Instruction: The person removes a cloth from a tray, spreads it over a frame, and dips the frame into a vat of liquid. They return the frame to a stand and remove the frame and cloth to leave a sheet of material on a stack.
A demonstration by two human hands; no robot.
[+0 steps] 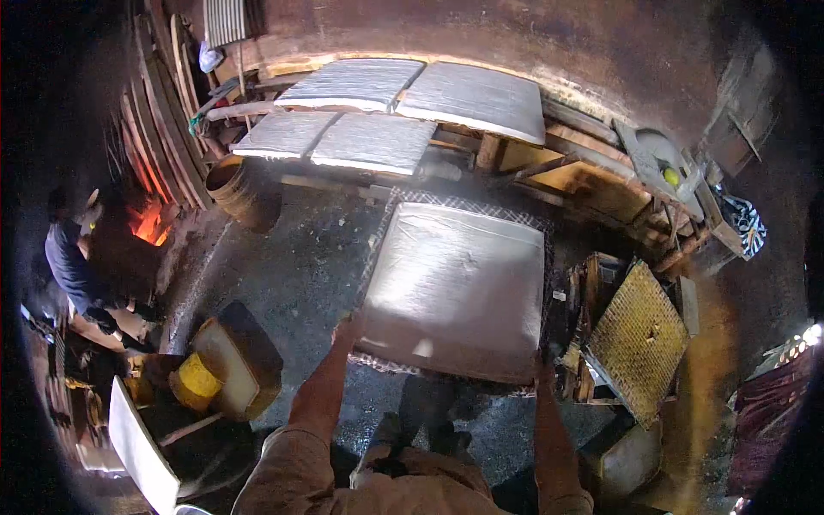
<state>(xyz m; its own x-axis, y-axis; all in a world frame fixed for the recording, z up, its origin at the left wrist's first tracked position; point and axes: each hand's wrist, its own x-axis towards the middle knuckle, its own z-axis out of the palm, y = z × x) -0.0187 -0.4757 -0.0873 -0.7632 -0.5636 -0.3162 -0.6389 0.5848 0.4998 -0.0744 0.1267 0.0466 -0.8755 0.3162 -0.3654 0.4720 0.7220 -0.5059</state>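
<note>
A large rectangular tray (pixel 455 283) with a smooth white top and a checked cloth showing round its edges is held out level in front of me. My left hand (pixel 347 331) grips its near left side, fingers mostly hidden by the edge. On the near right side, my right hand (pixel 544 371) holds the opposite edge in shadow, its fingers hard to see. What lies under the white top is hidden. Beyond the tray, several similar white slabs (pixel 472 94) lie in two rows on a wooden rack (pixel 489 153).
A person (pixel 75 262) sits at the left near a fire (pixel 149 223). A barrel (pixel 240 190) stands by the rack. At lower left are a yellow bucket (pixel 196 383) and boards; at right, a yellow woven panel (pixel 642 343) leans on a wooden frame. The floor (pixel 300 275) looks wet.
</note>
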